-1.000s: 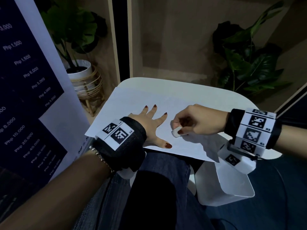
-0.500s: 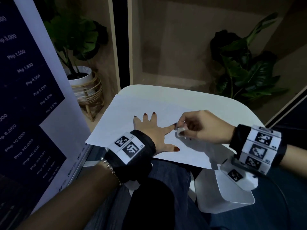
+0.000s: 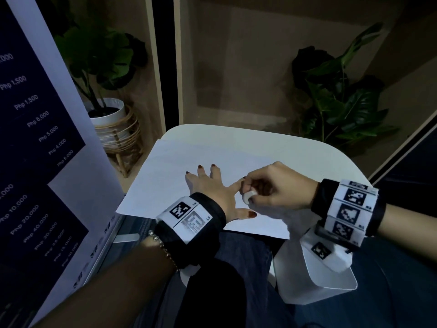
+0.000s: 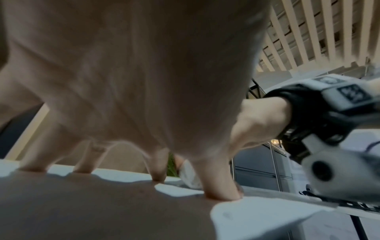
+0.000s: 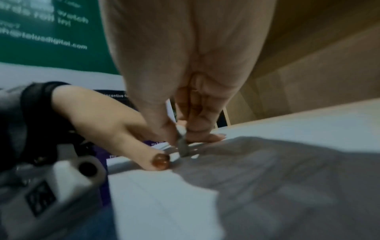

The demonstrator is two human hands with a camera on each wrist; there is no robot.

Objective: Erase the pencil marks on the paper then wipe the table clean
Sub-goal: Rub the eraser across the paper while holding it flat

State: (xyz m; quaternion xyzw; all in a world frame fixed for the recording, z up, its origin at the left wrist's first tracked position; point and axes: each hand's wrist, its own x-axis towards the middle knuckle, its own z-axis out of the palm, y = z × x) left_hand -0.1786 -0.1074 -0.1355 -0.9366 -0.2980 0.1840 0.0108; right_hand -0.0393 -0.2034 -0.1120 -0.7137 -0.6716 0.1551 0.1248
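Paper (image 3: 189, 162) lies flat on the white desk (image 3: 295, 147), near edge hanging over the desk's front, so it needs pinning. Left hand (image 3: 212, 190) is spread open, fingers straight and pressed down on the sheet to stop it sliding or creasing under the rubbing. Right hand (image 3: 274, 185) is curled, pinching a small white eraser (image 3: 248, 197) between thumb and fingertips, eraser tip down on the paper just beside the left index finger, between it and the thumb. Holding it short and close to the bracing hand likely gives firm pressure on a tight spot. Pencil marks too faint to make out in this dim light. Judged: erasing step still going, wiping the desk not yet begun; no cloth seen. Risk: paper buckling at the overhanging edge.
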